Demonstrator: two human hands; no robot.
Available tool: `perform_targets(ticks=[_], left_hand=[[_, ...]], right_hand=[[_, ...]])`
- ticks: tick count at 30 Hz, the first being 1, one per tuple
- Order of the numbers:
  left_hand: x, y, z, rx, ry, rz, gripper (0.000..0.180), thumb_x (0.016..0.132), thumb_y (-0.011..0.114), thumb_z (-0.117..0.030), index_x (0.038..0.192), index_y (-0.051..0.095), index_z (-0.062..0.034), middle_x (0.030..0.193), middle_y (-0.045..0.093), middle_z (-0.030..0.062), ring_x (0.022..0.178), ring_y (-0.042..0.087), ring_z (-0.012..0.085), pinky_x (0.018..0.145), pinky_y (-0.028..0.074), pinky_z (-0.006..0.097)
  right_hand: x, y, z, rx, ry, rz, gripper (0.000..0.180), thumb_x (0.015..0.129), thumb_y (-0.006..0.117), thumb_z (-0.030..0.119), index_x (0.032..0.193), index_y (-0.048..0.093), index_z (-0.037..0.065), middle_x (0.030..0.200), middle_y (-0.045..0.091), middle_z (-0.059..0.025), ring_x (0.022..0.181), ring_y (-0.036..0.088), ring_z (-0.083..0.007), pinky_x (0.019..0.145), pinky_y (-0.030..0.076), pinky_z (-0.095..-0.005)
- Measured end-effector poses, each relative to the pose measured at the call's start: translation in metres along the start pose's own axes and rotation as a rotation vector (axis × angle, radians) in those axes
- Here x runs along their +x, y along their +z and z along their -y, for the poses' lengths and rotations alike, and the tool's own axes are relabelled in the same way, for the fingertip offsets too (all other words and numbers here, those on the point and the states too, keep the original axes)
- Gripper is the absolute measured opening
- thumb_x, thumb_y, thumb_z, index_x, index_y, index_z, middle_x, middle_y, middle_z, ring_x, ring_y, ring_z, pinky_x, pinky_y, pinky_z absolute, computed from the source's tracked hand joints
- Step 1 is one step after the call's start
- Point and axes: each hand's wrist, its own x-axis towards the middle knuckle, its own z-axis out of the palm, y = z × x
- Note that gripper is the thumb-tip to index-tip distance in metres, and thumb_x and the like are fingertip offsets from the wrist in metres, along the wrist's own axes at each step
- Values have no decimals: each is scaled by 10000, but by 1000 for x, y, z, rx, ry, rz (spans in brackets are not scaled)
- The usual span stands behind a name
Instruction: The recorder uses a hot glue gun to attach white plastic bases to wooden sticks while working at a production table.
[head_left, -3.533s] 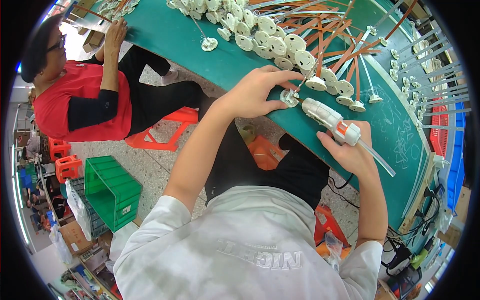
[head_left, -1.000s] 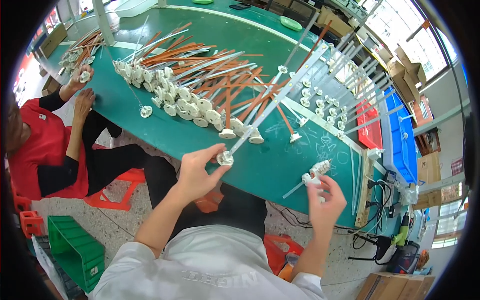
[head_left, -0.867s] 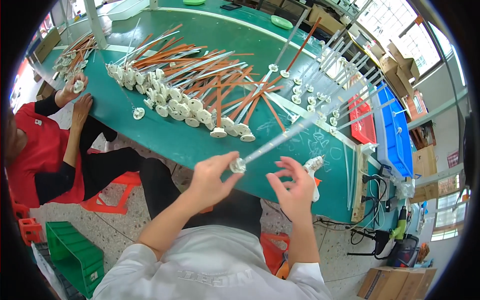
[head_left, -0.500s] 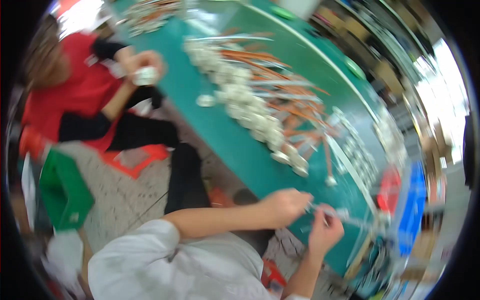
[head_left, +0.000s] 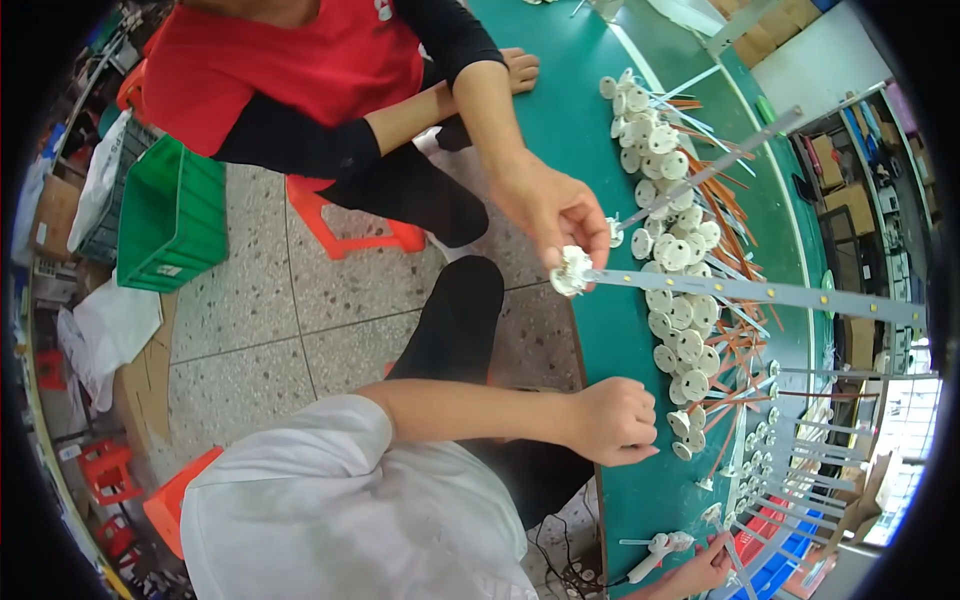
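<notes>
Green counter (head_left: pixel 640 500), right of centre: we record the left hand (head_left: pixel 615 420) curled into a loose fist beside piled white discs (head_left: pixel 689 346). At lower right, the right hand (head_left: pixel 705 566) has fingers bent at a pale strip (head_left: pixel 741 570), near the white glue gun (head_left: pixel 655 556); we cannot tell whether they pinch it.

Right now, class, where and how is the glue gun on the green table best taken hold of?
Probably by the white handle of the glue gun, coming from the near edge of the green table: the gun lies flat, its handle slanting towards that edge. Better avoid the glue stick jutting from the gun's rear.
</notes>
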Motion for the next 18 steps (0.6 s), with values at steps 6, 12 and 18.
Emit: perform_targets(ticks=[6, 12, 18], left_hand=[[-6, -10, 6, -26, -22, -39, 372, 767, 785, -137, 589, 460, -101, 592, 475, 19, 569, 513, 230, 508, 378, 380], [-66, -38, -8, -56, -110, -203, 366, 758, 776, -39, 577, 465, -103, 586, 472, 29, 508, 498, 226, 434, 372, 357], [-149, -84, 13, 113, -405, -75, 335, 767, 788, -61, 555, 530, -87, 548, 519, 57, 474, 534, 244, 431, 413, 356]], right_hand=[[-7, 5, 24, -44, 69, 31, 359, 976, 696, 275, 1160, 667, -31, 1008, 727, -108, 868, 682, -171, 644, 496, -294], [5, 6, 13, -51, 81, -17, 337, 975, 704, 258, 1102, 664, -52, 951, 712, -108, 833, 663, -158, 609, 493, -281], [6, 16, 24, -48, 43, -20, 310, 972, 704, 227, 1090, 662, -56, 942, 716, -109, 804, 666, -149, 592, 497, -274]])
